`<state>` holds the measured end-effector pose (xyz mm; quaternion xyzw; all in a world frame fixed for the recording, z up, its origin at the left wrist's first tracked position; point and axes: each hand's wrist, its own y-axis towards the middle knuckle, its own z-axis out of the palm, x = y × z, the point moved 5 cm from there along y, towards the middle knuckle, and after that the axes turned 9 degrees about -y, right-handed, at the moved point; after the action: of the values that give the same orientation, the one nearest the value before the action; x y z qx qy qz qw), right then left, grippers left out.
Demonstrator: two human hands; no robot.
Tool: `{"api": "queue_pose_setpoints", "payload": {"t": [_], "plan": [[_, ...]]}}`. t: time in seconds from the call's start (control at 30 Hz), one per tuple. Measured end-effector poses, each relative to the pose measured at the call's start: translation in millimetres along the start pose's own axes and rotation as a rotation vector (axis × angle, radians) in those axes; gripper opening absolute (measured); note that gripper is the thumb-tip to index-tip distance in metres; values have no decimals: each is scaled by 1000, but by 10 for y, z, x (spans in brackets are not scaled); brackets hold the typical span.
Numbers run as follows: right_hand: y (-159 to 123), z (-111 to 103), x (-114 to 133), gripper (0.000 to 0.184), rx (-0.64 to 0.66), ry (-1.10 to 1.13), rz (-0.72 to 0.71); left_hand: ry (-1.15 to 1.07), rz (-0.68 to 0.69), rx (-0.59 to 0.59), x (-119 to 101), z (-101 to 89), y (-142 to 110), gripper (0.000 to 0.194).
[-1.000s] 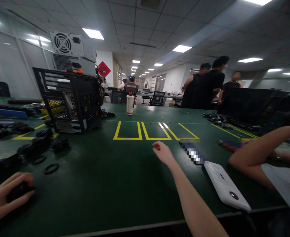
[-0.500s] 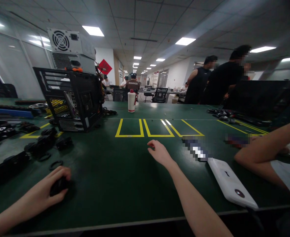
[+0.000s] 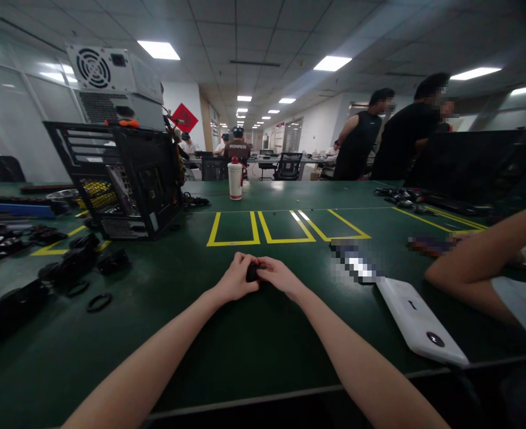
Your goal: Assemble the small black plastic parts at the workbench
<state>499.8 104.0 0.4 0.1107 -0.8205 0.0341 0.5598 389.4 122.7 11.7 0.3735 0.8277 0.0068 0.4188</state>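
In the head view, my left hand (image 3: 237,279) is closed around a small black object (image 3: 251,273), just short of the yellow tape marks. Most of that object is hidden by my fingers, so its exact kind does not show. My right hand (image 3: 281,277) meets it from the other side, thumb and fingers pinched on the object's right end. Both hands rest low over the green table (image 3: 245,345). A black ring (image 3: 99,302) lies to the left, beside a row of black parts (image 3: 73,259).
An open black computer case (image 3: 120,179) bears stacked power supplies (image 3: 111,77) at the left. A white bottle (image 3: 235,180) stands behind the yellow tape (image 3: 285,241). On the right are a white device (image 3: 417,319) and another person's arm (image 3: 482,256).
My left hand has carried the small black object from the lower left to the middle, where my right hand now grips it too. The black ring is now uncovered.
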Motion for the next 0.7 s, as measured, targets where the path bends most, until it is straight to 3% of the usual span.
{"api": "queue_pose_setpoints", "payload": {"t": [0.23, 0.5, 0.7], "plan": [[-8, -85, -41, 31, -21, 46, 67, -42, -89, -138, 98, -82, -82, 58], [26, -82, -72, 36, -33, 157, 102, -115, -198, -48, 241, -143, -93, 50], [88, -43, -44, 33, -59, 168, 52, -30, -171, -59, 257, -189, -47, 42]]}}
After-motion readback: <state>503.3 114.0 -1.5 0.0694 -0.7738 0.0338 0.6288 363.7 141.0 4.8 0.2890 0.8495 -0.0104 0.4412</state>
